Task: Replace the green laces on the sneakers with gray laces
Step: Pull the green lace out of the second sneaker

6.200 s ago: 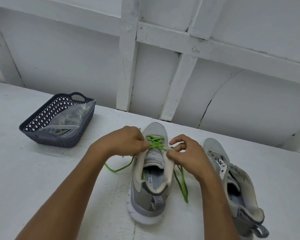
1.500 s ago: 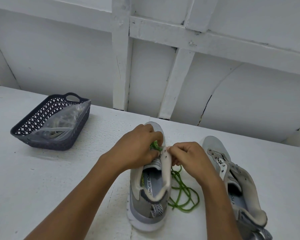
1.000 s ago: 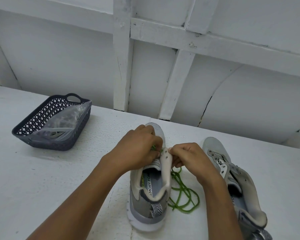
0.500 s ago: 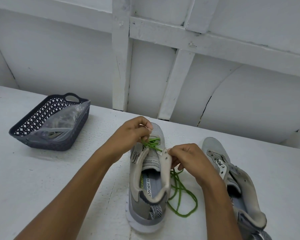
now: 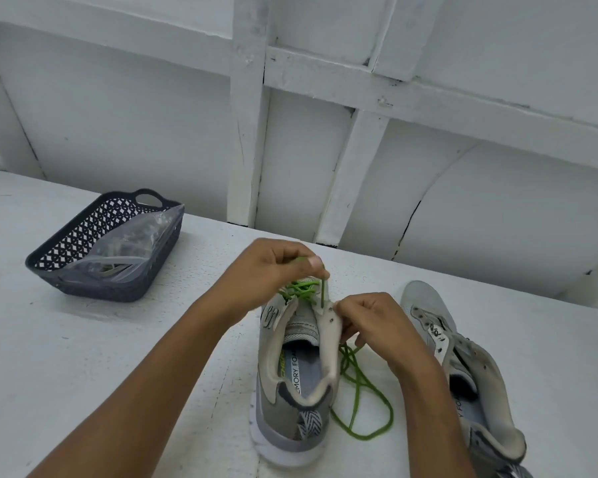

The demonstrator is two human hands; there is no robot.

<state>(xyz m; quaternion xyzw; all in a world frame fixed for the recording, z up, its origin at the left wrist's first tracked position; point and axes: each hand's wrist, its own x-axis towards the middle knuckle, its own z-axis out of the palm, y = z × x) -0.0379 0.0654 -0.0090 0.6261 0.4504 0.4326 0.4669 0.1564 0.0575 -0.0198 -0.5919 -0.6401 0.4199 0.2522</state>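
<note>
Head view: left hand (image 5: 273, 267) pinches green lace (image 5: 299, 290) between thumb and fingertips. One strand runs taut up from a right-side eyelet of sneaker (image 5: 297, 374). Lace crosses the front eyelets only, and its loose part lies looped on table (image 5: 83, 357) between sneaker and second sneaker (image 5: 477, 384). Right hand (image 5: 370, 326) is curled, pinching sneaker's right eyelet flap just beside the taut strand. Sneaker stands upright, heel toward camera. Second sneaker leans right. Basket (image 5: 101, 281) at left holds clear bag (image 5: 125, 250), contents too blurry to tell.

White table (image 5: 83, 357): sneakers (image 5: 290, 432); basket (image 5: 94, 291); green lace (image 5: 357, 396)
</note>
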